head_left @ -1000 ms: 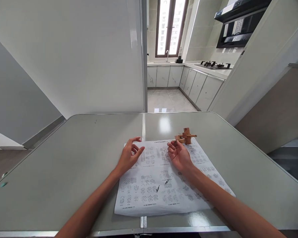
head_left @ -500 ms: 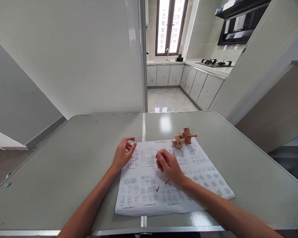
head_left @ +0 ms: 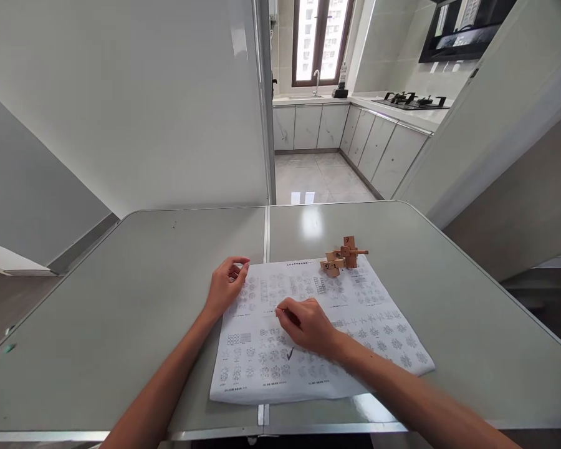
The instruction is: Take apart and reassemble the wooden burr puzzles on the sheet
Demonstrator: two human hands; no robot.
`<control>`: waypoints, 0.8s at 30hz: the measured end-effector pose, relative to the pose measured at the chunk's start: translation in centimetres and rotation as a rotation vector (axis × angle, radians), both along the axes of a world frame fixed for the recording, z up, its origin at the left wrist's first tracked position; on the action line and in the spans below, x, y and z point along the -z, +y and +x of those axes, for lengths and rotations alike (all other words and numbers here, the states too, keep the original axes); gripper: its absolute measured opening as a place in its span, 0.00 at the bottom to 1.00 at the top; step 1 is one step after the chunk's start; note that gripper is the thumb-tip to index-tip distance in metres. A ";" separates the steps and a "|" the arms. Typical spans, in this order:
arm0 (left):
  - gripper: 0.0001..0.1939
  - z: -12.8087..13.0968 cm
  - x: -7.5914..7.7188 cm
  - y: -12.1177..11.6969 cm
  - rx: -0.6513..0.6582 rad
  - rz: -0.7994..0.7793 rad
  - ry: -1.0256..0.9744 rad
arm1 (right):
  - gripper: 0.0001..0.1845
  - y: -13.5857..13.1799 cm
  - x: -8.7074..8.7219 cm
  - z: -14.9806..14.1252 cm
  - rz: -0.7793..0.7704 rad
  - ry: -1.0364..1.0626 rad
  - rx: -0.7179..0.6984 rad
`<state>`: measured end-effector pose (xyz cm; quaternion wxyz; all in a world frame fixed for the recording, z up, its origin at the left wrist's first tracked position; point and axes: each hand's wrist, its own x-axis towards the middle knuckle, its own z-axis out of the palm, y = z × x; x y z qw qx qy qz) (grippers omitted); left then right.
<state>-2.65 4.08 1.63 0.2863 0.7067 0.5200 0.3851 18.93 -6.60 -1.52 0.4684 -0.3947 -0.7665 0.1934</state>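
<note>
A large white sheet of paper, printed with rows of small diagrams and carrying a hand-drawn tick, lies on the table. My left hand rests at its upper left corner, fingers loosely curled and a small gap between thumb and forefinger; I see nothing in it. Over the middle of the sheet is my right hand, its fingers closed together and no object showing in them. Wooden puzzle pieces, some with black marks, stand interlocked at the sheet's upper right edge, beyond my right hand and apart from it.
The grey-green table has a metal seam down its middle and a metal rim. A small green bit lies near its left edge. Past the far edge are a white wall panel and a kitchen with cabinets and a gas hob.
My right hand has moved left across the sheet, and its fingers have closed more. The left hand's thumb and fingers have drawn nearer each other. The view has tilted slightly down.
</note>
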 end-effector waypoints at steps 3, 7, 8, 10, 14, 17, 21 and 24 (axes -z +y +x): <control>0.16 -0.4 0.0 0.5 -0.027 -0.026 -0.020 | 0.11 0.1 0.0 -0.1 0.019 0.004 0.002; 0.16 -0.8 0.1 1.0 -0.072 -0.057 -0.064 | 0.11 0.2 0.0 -0.2 -0.003 0.003 0.004; 0.16 -0.9 0.1 1.1 -0.076 -0.066 -0.074 | 0.11 0.2 0.1 -0.2 -0.012 0.001 0.006; 0.16 -1.0 0.3 1.2 -0.077 -0.085 -0.085 | 0.12 0.3 0.1 -0.3 -0.030 -0.001 0.006; 0.16 -1.2 0.6 1.2 -0.072 -0.103 -0.116 | 0.11 0.3 0.1 -0.3 -0.063 0.010 0.008; 0.17 -1.4 0.7 1.3 -0.067 -0.120 -0.147 | 0.12 0.3 0.0 -0.4 -0.061 0.019 0.017; 0.18 -1.6 0.7 1.4 -0.061 -0.117 -0.141 | 0.12 0.3 0.0 -0.4 -0.044 0.020 0.003; 0.19 -1.6 0.6 1.4 -0.058 -0.106 -0.148 | 0.12 0.3 0.0 -0.5 -0.042 0.020 0.007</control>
